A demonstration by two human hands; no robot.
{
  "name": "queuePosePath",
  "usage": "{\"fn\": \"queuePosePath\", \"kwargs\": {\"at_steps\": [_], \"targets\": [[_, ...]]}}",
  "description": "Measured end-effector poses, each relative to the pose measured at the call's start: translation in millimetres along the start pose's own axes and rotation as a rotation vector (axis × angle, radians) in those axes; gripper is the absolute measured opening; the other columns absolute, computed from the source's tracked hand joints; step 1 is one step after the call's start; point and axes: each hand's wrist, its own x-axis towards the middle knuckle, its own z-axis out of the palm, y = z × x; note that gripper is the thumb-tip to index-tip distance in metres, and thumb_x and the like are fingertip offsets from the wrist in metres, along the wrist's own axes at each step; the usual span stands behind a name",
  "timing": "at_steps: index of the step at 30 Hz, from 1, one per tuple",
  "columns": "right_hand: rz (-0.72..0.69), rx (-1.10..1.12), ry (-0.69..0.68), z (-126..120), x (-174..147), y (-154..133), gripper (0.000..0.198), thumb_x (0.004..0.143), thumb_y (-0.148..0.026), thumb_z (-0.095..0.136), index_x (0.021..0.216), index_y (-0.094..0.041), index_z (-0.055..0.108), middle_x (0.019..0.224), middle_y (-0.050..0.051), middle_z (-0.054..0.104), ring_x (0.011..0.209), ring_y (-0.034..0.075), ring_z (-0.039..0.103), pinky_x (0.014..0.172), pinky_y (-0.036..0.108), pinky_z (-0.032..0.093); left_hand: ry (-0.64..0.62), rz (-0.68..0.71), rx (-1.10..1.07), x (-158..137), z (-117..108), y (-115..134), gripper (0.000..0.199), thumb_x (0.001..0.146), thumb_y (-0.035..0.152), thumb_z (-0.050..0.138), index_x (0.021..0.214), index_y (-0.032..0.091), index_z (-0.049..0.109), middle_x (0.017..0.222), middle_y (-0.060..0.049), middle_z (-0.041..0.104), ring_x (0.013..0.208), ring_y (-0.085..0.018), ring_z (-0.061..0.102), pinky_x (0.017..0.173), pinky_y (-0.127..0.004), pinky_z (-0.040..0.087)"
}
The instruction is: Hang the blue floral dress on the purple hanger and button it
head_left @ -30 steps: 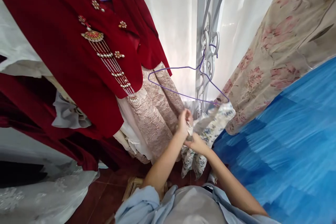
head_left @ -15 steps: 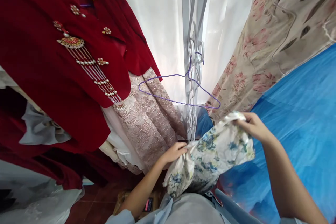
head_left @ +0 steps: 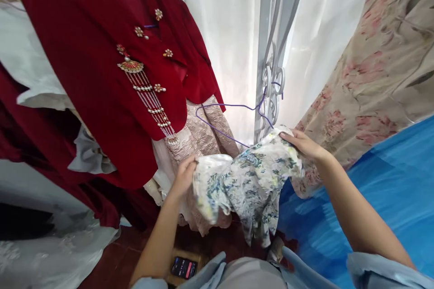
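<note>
Between my two hands hangs a white blouse [head_left: 254,176] with a blue and yellow floral print, spread out by its upper corners. My left hand [head_left: 186,172] is closed on its left corner, and my right hand [head_left: 301,143] pinches the right one. Just behind the blouse, a thin purple wire hanger [head_left: 224,105] hooks onto a ring of the grey metal stand [head_left: 277,79]. The blouse covers the hanger's lower right part. Whether cloth and hanger touch, I cannot tell.
To the left hangs a dark red jacket [head_left: 101,76] with beaded brooches, over a pale pink brocade skirt [head_left: 206,131]. A beige floral garment [head_left: 356,90] and bright blue tulle [head_left: 379,198] fill the right. Below, a phone [head_left: 184,267] lies on a wooden surface.
Both hands have raised the blouse and drawn its corners apart, so it now hangs spread open in front of the hanger. My view has shifted left, showing more of the red jacket.
</note>
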Motion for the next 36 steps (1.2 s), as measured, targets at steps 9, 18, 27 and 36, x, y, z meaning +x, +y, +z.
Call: {"fn": "queuePosePath", "kwargs": {"at_steps": [9, 18, 27, 36], "targets": [[-0.081, -0.212, 0.040, -30, -23, -11, 0.039, 0.075, -0.055, 0.080, 0.090, -0.019, 0.076, 0.080, 0.002, 0.072, 0.070, 0.020, 0.064, 0.059, 0.025, 0.049, -0.179, 0.355, 0.560, 152, -61, 52, 0.012, 0.062, 0.017, 0.059, 0.073, 0.019, 0.062, 0.073, -0.001, 0.056, 0.074, -0.019, 0.053, 0.074, -0.031, 0.044], [-0.105, -0.157, 0.150, -23, -26, 0, 0.035, 0.076, -0.052, 0.075, 0.083, -0.017, 0.075, 0.070, 0.001, 0.069, 0.062, 0.017, 0.060, 0.054, 0.025, 0.045, -0.037, 0.662, 0.351, 216, 48, 132, 0.036, 0.078, 0.023, 0.070, 0.113, 0.020, 0.062, 0.109, -0.008, 0.063, 0.092, -0.018, 0.058, 0.084, -0.032, 0.048], [0.110, -0.004, 0.040, -14, 9, -24, 0.036, 0.066, -0.047, 0.082, 0.060, -0.017, 0.062, 0.051, -0.001, 0.061, 0.045, 0.012, 0.052, 0.043, 0.023, 0.039, -0.209, 0.576, 0.666, 142, 76, 82, 0.030, 0.098, 0.040, 0.048, 0.089, 0.019, 0.067, 0.079, -0.003, 0.068, 0.075, -0.020, 0.061, 0.068, -0.028, 0.039], [-0.112, -0.197, 0.059, 18, 30, -82, 0.043, 0.082, -0.034, 0.079, 0.052, -0.019, 0.053, 0.044, -0.005, 0.044, 0.041, 0.007, 0.036, 0.040, 0.023, 0.030, 0.090, 0.698, 0.711, 147, 60, 85, 0.029, 0.102, 0.040, 0.046, 0.091, 0.023, 0.066, 0.094, -0.006, 0.070, 0.092, -0.022, 0.062, 0.077, -0.029, 0.038]]}}
